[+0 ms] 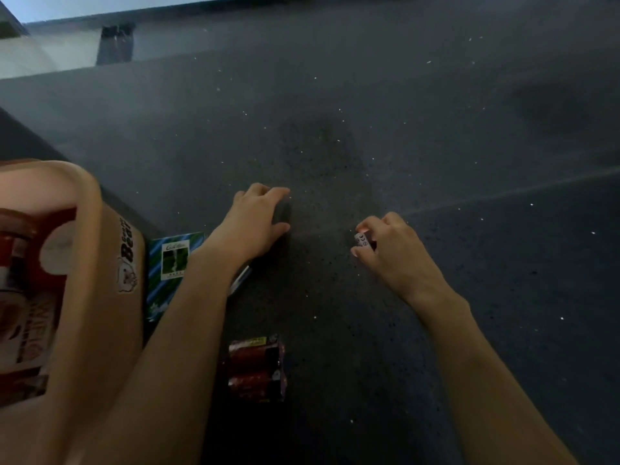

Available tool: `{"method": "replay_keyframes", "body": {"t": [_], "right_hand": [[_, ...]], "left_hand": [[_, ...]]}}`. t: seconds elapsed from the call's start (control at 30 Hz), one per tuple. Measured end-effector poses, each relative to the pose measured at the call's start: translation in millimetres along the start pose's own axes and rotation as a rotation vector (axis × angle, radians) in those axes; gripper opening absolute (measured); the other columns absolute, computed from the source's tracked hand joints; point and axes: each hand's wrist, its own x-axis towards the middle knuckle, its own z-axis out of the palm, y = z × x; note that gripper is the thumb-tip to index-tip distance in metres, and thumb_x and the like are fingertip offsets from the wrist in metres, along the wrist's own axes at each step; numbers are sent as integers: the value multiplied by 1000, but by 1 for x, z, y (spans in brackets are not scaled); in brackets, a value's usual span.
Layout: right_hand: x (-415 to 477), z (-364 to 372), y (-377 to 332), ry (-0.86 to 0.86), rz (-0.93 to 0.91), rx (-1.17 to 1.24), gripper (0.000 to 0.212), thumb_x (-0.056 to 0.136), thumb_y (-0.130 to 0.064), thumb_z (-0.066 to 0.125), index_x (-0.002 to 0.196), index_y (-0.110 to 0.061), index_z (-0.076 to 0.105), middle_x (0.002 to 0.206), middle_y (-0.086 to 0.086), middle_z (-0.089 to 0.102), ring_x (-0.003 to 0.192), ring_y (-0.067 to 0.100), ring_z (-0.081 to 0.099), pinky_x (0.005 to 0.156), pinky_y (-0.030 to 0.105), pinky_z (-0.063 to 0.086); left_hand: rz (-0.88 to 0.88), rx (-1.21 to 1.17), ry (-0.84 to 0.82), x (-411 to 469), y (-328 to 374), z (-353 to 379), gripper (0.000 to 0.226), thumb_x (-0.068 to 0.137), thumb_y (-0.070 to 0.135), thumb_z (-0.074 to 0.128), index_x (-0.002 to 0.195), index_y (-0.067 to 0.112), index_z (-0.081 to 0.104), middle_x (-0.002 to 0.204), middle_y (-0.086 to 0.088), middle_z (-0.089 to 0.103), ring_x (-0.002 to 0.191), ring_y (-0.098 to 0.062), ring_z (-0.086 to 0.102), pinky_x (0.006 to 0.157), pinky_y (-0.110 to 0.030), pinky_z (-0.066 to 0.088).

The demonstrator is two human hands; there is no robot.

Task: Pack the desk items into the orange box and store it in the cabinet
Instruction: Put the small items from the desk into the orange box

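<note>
The orange box [97, 263] stands at the left edge with a red printed package [30, 280] inside it. My left hand [255, 219] wraps around a dark block [283, 213] on the dark desk [369, 146]. My right hand [389, 250] pinches a small white item [363, 241] with printed marks. A green and blue striped packet [169, 266] lies beside the box, partly under my left forearm. A red pack of batteries [256, 367] lies near the front between my arms.
A thin light pen-like thing [240, 280] pokes out from under my left forearm. A dark bracket [115, 43] stands at the far back left by a pale wall. The speckled desk stretches wide to the right.
</note>
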Motion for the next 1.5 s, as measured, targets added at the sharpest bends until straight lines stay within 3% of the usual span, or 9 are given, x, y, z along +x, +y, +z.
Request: {"method": "replay_keyframes", "body": {"t": [0.1, 0.27, 0.4, 0.63, 0.83, 1.0, 1.2, 1.37, 1.5], "right_hand": [[5, 3, -6, -50, 1, 76, 47, 81, -31, 66, 121, -11, 52, 112, 7, 44, 95, 17, 49, 86, 27, 42], [14, 4, -20, -278, -43, 65, 77, 69, -30, 78, 134, -13, 40, 121, 3, 34, 102, 16, 46, 93, 25, 39], [18, 2, -24, -380, -74, -13, 75, 68, -19, 79, 132, -16, 40, 123, 3, 31, 101, 16, 45, 90, 23, 40], [25, 14, -35, -242, -126, 29, 68, 73, -26, 74, 132, -17, 42, 123, 3, 42, 109, 17, 49, 96, 34, 45], [29, 20, -43, -222, -152, 72, 65, 75, -25, 73, 131, -17, 41, 124, 5, 44, 112, 19, 49, 95, 39, 47], [27, 11, -53, -197, -187, 102, 62, 76, -23, 72, 130, -17, 42, 123, 4, 43, 109, 19, 50, 95, 34, 47], [24, -12, -102, -141, -355, 88, 62, 73, -27, 74, 127, -17, 45, 118, 3, 46, 99, 15, 52, 86, 27, 47], [8, -8, -181, -115, -562, 126, 64, 72, -32, 74, 127, -16, 46, 118, 5, 47, 102, 17, 52, 88, 30, 46], [-8, 20, -241, -176, -707, 139, 62, 71, -40, 72, 125, -21, 48, 125, 5, 42, 114, 21, 39, 96, 34, 35]], "left_hand": [[28, -24, 27, -1, -4, -4, 61, 85, 24, 63, 139, 18, 35, 139, -9, 41, 124, -27, 40, 101, -38, 34], [-6, -20, -111, -2, -12, -10, 69, 79, 20, 69, 139, 20, 36, 140, -4, 40, 122, -23, 42, 99, -34, 37], [-30, -94, -152, -7, -16, -11, 70, 78, 18, 69, 140, 22, 35, 136, -4, 36, 116, -21, 44, 92, -28, 38], [-31, -180, -110, -18, -17, -4, 69, 78, 14, 69, 138, 26, 37, 131, -1, 36, 99, -9, 45, 84, -22, 41], [-29, -176, -37, -17, -13, 1, 63, 77, 14, 69, 133, 24, 42, 128, -2, 39, 106, -15, 46, 90, -30, 44], [-1, -95, 35, -25, -8, -7, 59, 77, 20, 70, 129, 22, 44, 125, -3, 43, 113, -21, 46, 92, -34, 43], [70, 94, 260, -72, -14, -65, 59, 73, 26, 73, 126, 19, 47, 126, -2, 49, 116, -20, 43, 96, -35, 36], [-78, 101, 445, -144, -49, -113, 54, 71, 20, 75, 120, 21, 52, 121, -1, 52, 112, -21, 46, 90, -33, 36], [-249, 122, 402, -194, -95, -124, 51, 70, 21, 75, 117, 23, 56, 118, -1, 54, 107, -20, 48, 86, -32, 37]]}}
